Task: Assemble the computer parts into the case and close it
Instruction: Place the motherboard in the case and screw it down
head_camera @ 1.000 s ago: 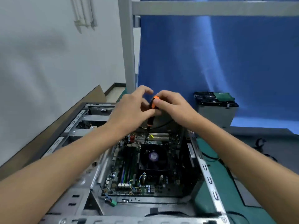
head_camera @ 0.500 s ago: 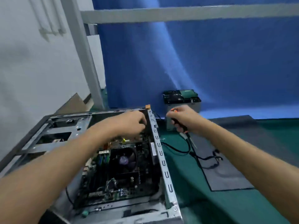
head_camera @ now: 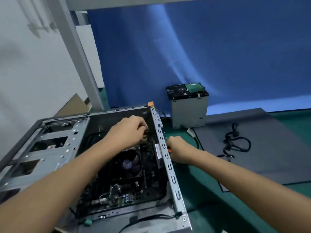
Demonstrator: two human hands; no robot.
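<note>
1 head cam, fwd-down over case [head_camera: 173, 179]

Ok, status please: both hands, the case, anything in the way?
Left hand inside case, curled at far corner, grip unclear. Right hand outside the wall, gripping screwdriver. Case open, no lid on. Nothing blocking seen.

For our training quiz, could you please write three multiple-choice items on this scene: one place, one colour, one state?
1. Relative to the computer case, the grey drive cage stands: A inside it; B outside, beyond its far right corner; C on top of it.
2. The clip on that corner is: A orange; B blue; C white.
3. The right hand: A lies flat; B grips a tool outside the case; C reaches inside the case.
Answers: B, it stands past the case's rail; A, it shows orange against grey metal; B, its fingers curl round the handle beside the rail.
</note>
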